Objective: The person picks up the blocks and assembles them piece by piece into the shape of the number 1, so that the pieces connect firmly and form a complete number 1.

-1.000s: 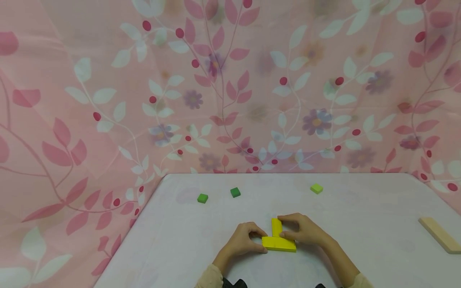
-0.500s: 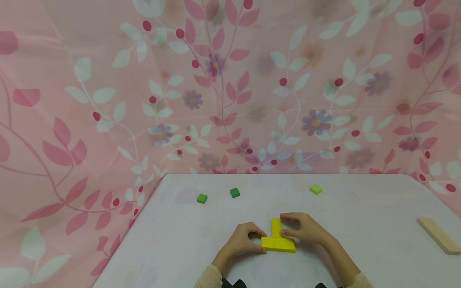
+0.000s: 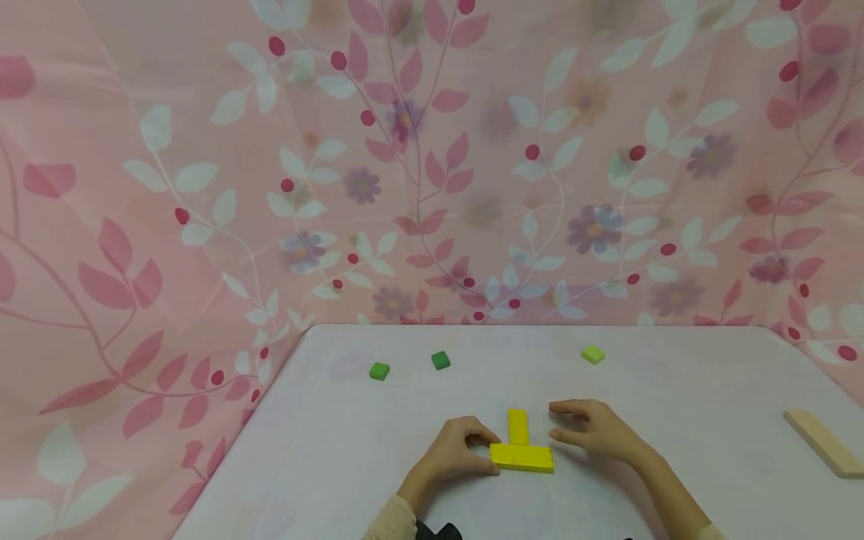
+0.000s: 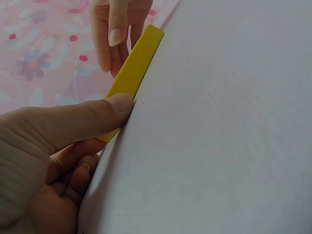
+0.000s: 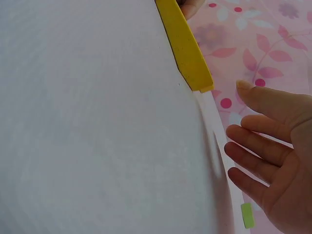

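Observation:
Two yellow wooden blocks lie on the white-covered table in an upside-down T. The nearer yellow block (image 3: 522,458) runs left to right, and the other yellow block (image 3: 518,427) points away from its far side. My left hand (image 3: 459,451) pinches the left end of the nearer block between thumb and fingers; in the left wrist view its thumb (image 4: 92,119) presses the block's near side. To the right of both blocks, my right hand (image 3: 597,431) is apart from them with nothing in it. In the right wrist view its fingers (image 5: 258,146) are spread and relaxed.
Toward the back of the table (image 3: 324,465) lie a green block (image 3: 379,371), a dark green block (image 3: 441,361) and a light green block (image 3: 593,355). A plain wooden plank (image 3: 823,442) lies at the right edge. Floral cloth (image 3: 432,165) hangs behind.
My right hand has let go of the far yellow block and moved off to the right. My left hand and both yellow blocks have stayed in place.

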Demonstrator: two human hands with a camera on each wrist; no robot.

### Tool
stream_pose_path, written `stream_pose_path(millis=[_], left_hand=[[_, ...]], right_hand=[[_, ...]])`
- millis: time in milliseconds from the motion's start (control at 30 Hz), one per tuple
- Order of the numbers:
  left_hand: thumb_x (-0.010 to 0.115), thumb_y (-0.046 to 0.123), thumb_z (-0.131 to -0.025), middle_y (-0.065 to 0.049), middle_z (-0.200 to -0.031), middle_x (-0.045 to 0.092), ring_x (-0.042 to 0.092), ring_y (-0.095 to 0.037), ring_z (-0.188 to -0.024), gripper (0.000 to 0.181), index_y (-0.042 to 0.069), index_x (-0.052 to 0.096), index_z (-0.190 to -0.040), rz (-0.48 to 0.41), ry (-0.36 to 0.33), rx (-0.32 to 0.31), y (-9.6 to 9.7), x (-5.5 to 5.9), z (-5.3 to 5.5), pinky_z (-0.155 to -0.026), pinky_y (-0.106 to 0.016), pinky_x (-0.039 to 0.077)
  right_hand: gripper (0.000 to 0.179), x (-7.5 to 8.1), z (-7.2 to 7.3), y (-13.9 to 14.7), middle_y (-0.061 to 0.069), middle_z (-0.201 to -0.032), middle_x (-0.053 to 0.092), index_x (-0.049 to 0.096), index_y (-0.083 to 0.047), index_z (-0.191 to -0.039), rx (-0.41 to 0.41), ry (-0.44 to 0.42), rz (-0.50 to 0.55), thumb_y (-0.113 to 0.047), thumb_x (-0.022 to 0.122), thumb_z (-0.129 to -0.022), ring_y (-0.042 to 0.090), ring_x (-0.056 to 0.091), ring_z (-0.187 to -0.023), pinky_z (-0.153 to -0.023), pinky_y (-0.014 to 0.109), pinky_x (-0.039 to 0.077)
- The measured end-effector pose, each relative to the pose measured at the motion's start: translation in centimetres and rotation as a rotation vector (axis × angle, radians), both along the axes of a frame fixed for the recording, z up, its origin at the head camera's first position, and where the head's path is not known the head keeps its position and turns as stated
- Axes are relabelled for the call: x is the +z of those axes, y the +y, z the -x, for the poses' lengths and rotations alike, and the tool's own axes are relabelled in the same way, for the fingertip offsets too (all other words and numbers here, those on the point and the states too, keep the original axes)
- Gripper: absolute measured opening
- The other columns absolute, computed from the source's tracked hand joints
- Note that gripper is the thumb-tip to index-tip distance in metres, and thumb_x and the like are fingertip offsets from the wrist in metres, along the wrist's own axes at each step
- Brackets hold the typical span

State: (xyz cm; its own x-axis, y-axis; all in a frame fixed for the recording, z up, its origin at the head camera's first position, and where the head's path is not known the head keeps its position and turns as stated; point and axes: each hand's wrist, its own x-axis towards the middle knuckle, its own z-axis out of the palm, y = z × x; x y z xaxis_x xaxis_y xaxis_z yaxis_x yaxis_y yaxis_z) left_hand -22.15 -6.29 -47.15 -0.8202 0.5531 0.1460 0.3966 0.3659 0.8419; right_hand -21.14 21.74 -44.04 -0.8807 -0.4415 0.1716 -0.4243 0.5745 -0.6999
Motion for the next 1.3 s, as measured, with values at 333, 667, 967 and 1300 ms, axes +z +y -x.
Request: stream_pose_path(millis=[333,667,967,1300], left_hand=[[0.086,0.009,-0.063,0.008,-0.087,0.065,0.055,-0.001,-0.080,0.034,0.007,0.073,-0.095,-0.026,-0.005,0.002,0.0,-0.2,-0.2,-0.076,-0.018,0.047],[0.086,0.010,-0.064,0.010,-0.086,0.064,0.055,0.000,-0.080,0.033,0.007,0.073,-0.094,-0.007,-0.001,0.012,-0.1,0.1,-0.2,-0.076,-0.018,0.047],[0.085,0.011,-0.064,0.010,-0.086,0.064,0.054,0.000,-0.079,0.033,0.007,0.073,-0.095,-0.005,0.009,-0.002,0.0,-0.1,-0.1,-0.076,-0.018,0.047],[0.085,0.011,-0.065,0.010,-0.085,0.064,0.054,0.000,-0.079,0.033,0.006,0.074,-0.095,-0.003,0.013,-0.011,0.0,0.0,-0.1,-0.076,-0.018,0.047]], right_hand=[[0.047,0.6,-1.6,3.4,0.023,-0.117,0.062,0.061,0.009,-0.116,-0.095,-0.006,0.007,-0.025,0.070,-0.085,0.042,0.057,-0.106,-0.086,0.045,0.048],[0.039,0.7,-2.9,6.6,0.015,-0.111,0.067,0.066,0.001,-0.113,-0.266,0.090,-0.029,-0.024,0.070,-0.084,0.027,0.064,-0.101,-0.080,0.027,0.052],[0.036,0.8,-3.4,9.6,0.019,-0.109,0.067,0.066,0.002,-0.112,-0.325,0.135,-0.031,-0.019,0.071,-0.083,0.000,0.060,-0.093,-0.073,0.012,0.047],[0.035,0.7,-3.9,13.1,-0.022,-0.102,0.062,0.064,0.008,-0.110,-0.376,0.195,0.018,-0.014,0.072,-0.083,-0.017,0.051,-0.090,-0.071,0.003,0.041]])
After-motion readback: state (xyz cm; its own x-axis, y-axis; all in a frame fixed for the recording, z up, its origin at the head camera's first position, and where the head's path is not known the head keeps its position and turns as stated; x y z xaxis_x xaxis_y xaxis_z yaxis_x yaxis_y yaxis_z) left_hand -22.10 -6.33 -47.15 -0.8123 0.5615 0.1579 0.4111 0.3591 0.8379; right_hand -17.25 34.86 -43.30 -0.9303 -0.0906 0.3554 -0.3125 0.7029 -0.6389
